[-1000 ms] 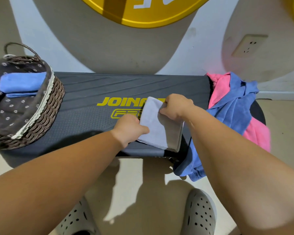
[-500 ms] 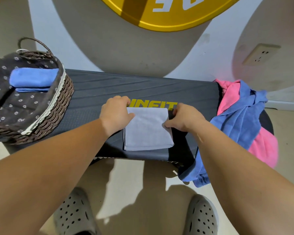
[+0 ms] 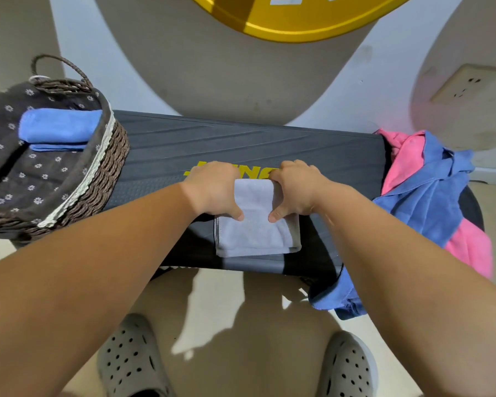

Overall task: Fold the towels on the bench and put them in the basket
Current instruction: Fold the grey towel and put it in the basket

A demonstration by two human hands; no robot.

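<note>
A folded light grey towel (image 3: 255, 230) lies on the dark bench (image 3: 212, 144) near its front edge. My left hand (image 3: 212, 190) grips the towel's far left part, thumb on top. My right hand (image 3: 295, 190) grips its far right part the same way. At the left end of the bench stands a woven basket (image 3: 103, 179) with a dark flowered lining, holding folded blue towels (image 3: 58, 130). A heap of unfolded blue (image 3: 424, 207) and pink towels (image 3: 404, 161) hangs over the bench's right end.
A wall with a yellow disc (image 3: 292, 21) and a socket (image 3: 467, 85) rises behind the bench. My feet in grey clogs (image 3: 132, 356) stand on the floor in front of it.
Both hands turned the grey towel square to the bench, then slid inward onto its far edge. The towel now looks narrower, its far part gathered between my hands.
</note>
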